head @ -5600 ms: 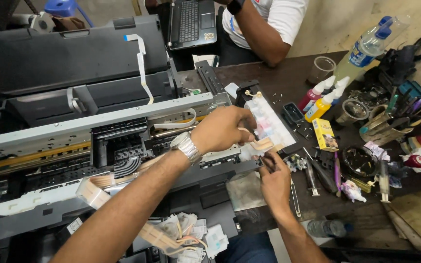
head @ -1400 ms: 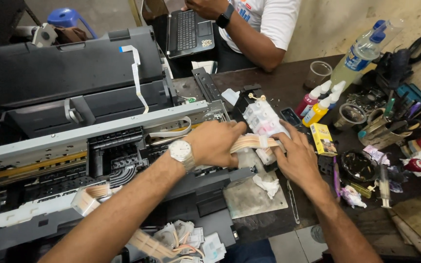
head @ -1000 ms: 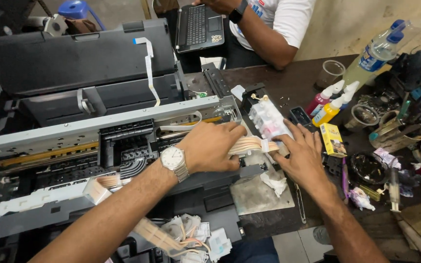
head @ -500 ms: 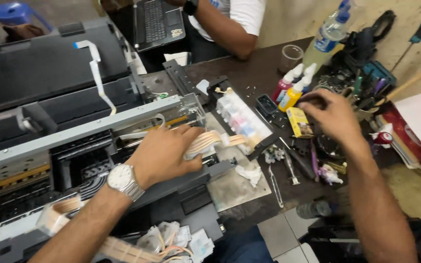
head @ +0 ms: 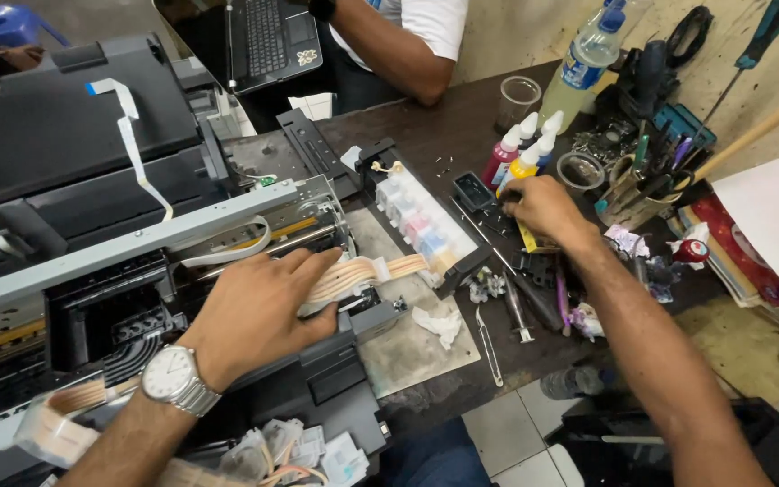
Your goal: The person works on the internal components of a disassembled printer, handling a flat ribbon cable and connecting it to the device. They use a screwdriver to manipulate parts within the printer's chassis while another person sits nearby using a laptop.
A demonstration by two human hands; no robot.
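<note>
Left hand (head: pixel 254 311) lies flat, fingers spread, pressing the tube bundle (head: pixel 362 271) onto the open printer (head: pixel 137 271); tubes run rightward to the ink tank block (head: pixel 421 225). Farther along the bench's right side, right hand (head: pixel 543 209), fingers curled together on small parts; what it grips, cannot tell.

Your table (head: pixel 444 135) is dark wood, worn and stained, running from upper centre toward the right. Below its near edge you see pale floor tiles (head: pixel 516 442) with dark grout lines. Behind the table, a rough beige wall (head: pixel 507 36), scuffed and streaked. A blue plastic stool (head: pixel 11 22) sits at upper left. Light is even and soft; shadows are faint.
</note>
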